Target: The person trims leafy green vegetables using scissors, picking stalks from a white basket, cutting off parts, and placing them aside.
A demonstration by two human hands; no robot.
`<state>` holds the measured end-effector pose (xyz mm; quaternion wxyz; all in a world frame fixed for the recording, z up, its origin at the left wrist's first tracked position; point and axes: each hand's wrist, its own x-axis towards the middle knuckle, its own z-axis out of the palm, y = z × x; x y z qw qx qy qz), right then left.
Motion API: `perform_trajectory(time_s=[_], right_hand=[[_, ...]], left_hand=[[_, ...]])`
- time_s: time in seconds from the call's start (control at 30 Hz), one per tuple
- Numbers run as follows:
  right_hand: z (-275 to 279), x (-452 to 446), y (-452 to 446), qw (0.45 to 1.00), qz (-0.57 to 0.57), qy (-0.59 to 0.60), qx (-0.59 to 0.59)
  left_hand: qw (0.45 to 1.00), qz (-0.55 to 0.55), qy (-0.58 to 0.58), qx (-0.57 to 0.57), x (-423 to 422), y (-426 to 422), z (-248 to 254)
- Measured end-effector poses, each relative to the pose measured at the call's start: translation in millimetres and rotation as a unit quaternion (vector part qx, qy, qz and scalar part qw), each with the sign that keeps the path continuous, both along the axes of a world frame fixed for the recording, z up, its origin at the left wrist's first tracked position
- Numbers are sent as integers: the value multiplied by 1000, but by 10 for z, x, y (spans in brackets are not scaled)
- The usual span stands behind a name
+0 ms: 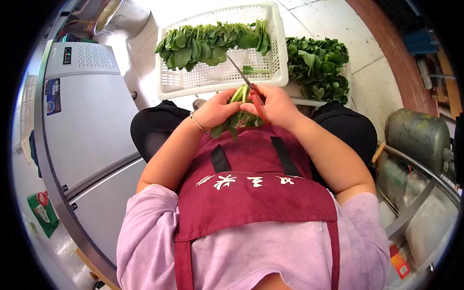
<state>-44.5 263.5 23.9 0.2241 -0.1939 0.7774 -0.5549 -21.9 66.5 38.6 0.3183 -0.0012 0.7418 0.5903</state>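
Note:
My left hand [218,111] is closed around a small bunch of leafy greens [233,123], its pale stems pointing up and its leaves hanging over my apron. In my right hand [278,107] is a pair of scissors [261,110] with red handles. The metal blades point away from me, up and left, just past the stem ends and over the near side of a white plastic basket [222,91]. A row of greens [208,44] lies along the far part of that basket, stems facing away. One loose stem piece rests near its right side.
A second white basket [309,102], heaped with dark leafy greens [319,67], stands to the right on the tiled floor [333,21]. A metal pot [123,19] is at the far left. A white refrigerator [92,121] is on my left, and a grey-green cylinder [418,137] on my right.

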Motion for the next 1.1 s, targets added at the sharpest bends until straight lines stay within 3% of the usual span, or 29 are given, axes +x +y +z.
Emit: perform_trajectory(time_s=[0.13, 0.2, 0.27, 0.4, 0.5, 0.6, 0.67, 0.83, 0.97, 1.1], right_hand=[[-150, 10, -14, 993, -55, -33, -97], [-72, -74, 51, 977, -74, -177, -98], [54, -158, 130, 973, -59, -207, -83], [118, -203, 201, 945, -61, -278, -159], [91, -208, 208, 960, -22, -244, -135], [76, -179, 173, 974, -11, -207, -91], [148, -133, 122, 997, 8, -28, 69], [185, -13, 28, 988, -13, -36, 153], [39, 73, 17, 966, 201, -117, 115], [165, 113, -3, 940, 271, -168, 118]], left_hand=[[1000, -18, 11, 15, -3, -16, -124], [998, -46, 37, -16, -42, -92, -68], [997, -62, -4, -34, -73, -182, 27], [988, -98, -102, 61, -87, -340, 61], [956, -23, -185, 228, -79, -456, 57], [964, -18, -145, 220, -86, -448, 91], [965, 15, -149, 213, -74, -451, 16], [990, 44, -90, 99, -97, -496, -107], [991, 81, -69, 82, -98, -519, -127], [998, 53, 6, 12, -115, -551, -69]])
